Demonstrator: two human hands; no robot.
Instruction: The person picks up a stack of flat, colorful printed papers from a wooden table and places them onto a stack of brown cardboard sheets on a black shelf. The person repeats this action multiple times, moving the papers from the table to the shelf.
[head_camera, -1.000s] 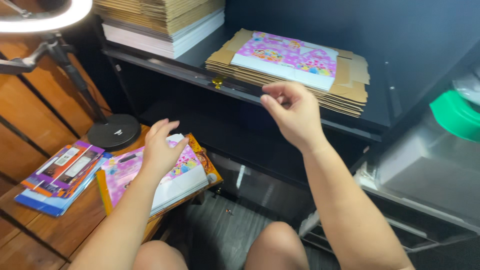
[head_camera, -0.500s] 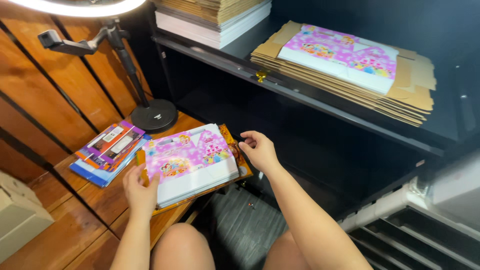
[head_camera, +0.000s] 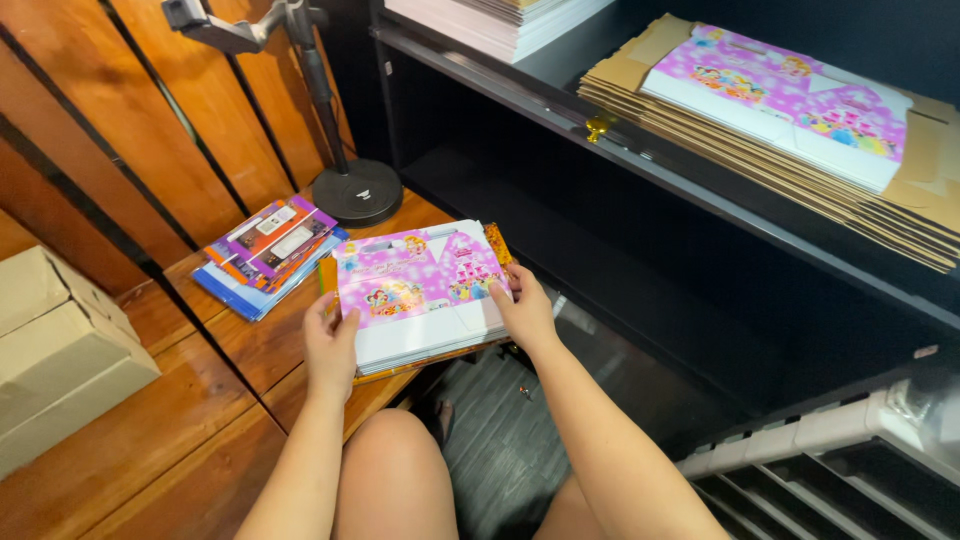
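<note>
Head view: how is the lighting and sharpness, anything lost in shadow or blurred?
Head view: the pink flat box stack and both hands, left hand and right hand, are evenly lit and sharp; the black shelf interior beneath falls into deep shadow; frame edges look slightly stretched.

Shelf stack of flat cartons (head_camera: 800, 130) cut off at right edge, lamp stand (head_camera: 320, 90) cropped at top, cardboard box (head_camera: 50, 340) cut by left edge, prints on pink carton (head_camera: 420, 285) too small to tell
</note>
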